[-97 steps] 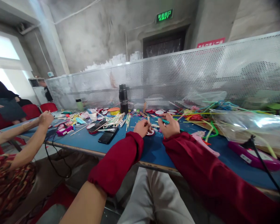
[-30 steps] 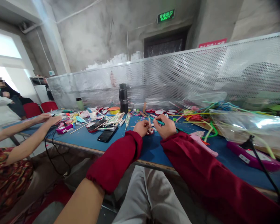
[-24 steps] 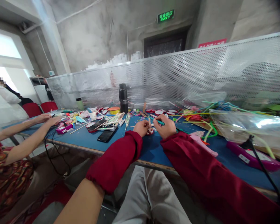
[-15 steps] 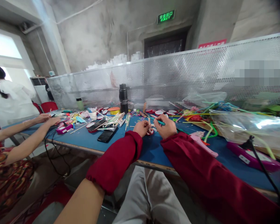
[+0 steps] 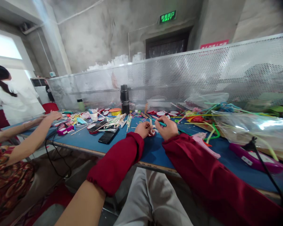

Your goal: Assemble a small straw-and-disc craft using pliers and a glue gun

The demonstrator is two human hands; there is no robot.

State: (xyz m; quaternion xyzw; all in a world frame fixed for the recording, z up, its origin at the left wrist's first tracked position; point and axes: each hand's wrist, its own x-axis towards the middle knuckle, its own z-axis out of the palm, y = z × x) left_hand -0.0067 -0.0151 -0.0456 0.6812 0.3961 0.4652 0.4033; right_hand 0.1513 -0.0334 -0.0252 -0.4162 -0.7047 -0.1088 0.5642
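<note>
Stick (image 5: pixel 151 121) points upward, pinched by left hand (image 5: pixel 143 129); right hand (image 5: pixel 169 128) holds slanted teal tool (image 5: pixel 163 124).

- blk thermos (image 5: pixel 124 100) upright on blue tbl (image 5: pixel 155 154), nr perf. screen (image 5: pixel 214 75)
- blk phone (image 5: pixel 108 136) flat, nr front edge
- lt-grn btl (image 5: pixel 80 106), L of thermos
- purple device (image 5: pixel 267 163) far R, clr bag (image 5: pixel 259 127) behind
- EXIT sign (image 5: pixel 167 17) lit, above dk door (image 5: pixel 167 48)
- red banner (image 5: pixel 214 44) behind screen
- person in wht (image 5: pixel 19 99), far L, nr red chair (image 5: pixel 51 108)

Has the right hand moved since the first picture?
Yes, the right hand has shifted slightly left, toward the left hand, judged against the black flask.
</note>
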